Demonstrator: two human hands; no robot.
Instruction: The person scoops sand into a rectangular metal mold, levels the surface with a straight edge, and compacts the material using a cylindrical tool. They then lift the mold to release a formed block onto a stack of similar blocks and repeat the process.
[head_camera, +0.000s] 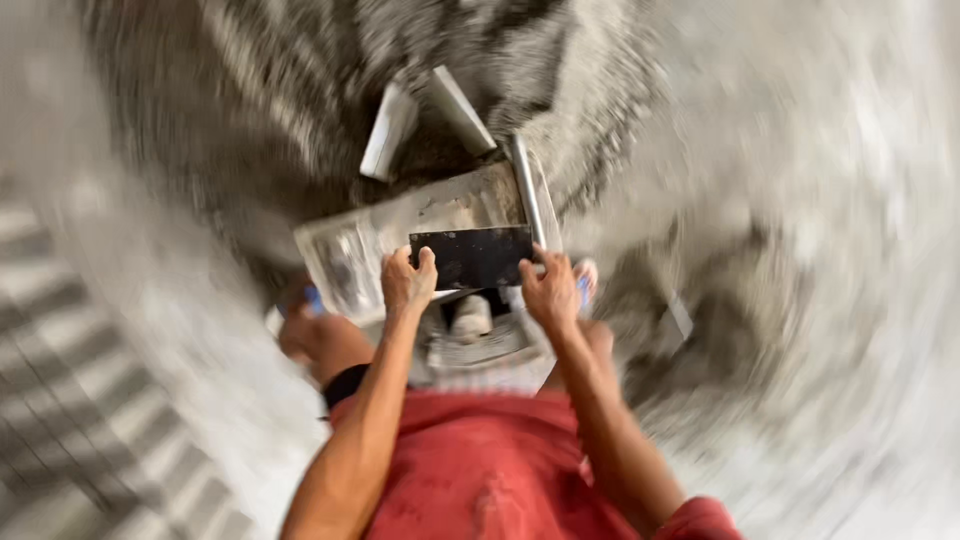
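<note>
Head view, heavily motion-blurred toward the edges; only the centre reads clearly.

I see both of the person's hands on a dark rectangular panel (472, 256), flat and glossy, held level in front of the body. The left hand (408, 281) is clamped on the panel's left edge, fingers curled over its top. The right hand (548, 290) grips the panel's right lower corner, fingers wrapped on it. Both forearms run up from the bottom of the frame over red shorts (480, 465).

The panel sits directly above a sheet of newspaper (400, 235) spread on the gritty grey floor (800, 200); whether it touches the paper I cannot tell. At the newspaper's right edge lies a long pale metal strip (527, 190). Beyond the newspaper's far edge two more pale flat pieces (388, 130) lean together in a V. Below the panel a light-coloured shoe (470, 318) shows. Striped paving appears at the lower left, too blurred to read.
</note>
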